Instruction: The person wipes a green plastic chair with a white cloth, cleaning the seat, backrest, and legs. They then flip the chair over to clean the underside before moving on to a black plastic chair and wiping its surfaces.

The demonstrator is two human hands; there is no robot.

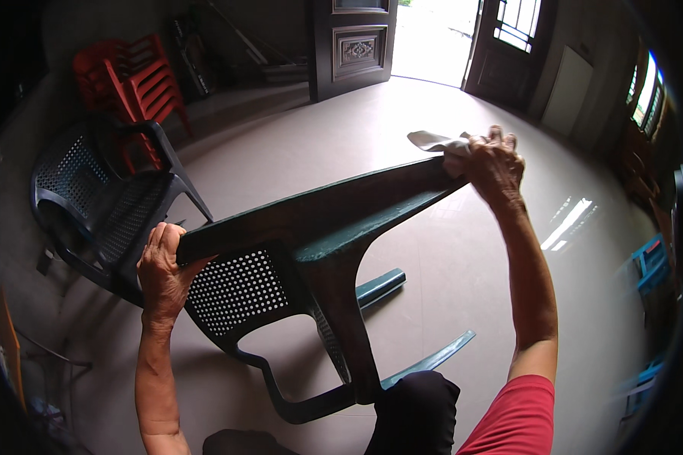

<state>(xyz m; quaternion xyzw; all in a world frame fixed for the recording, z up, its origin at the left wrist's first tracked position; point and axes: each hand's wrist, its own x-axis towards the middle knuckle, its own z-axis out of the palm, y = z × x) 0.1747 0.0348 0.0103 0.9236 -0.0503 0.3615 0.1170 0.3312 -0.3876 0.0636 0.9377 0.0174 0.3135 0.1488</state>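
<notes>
As the left hand (163, 265) grips the tilted green chair (311, 250), the right hand (493, 163) presses a cloth (436, 142) on its leg. A loosened grip could likely drop it onto the floor (432, 250) below.

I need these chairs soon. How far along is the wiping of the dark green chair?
In hand: the left hand steadies the tipped green chair while the right hand presses a cloth on a leg's end. What's already wiped can't be told. The second green chair and red stack stand untouched.
</notes>
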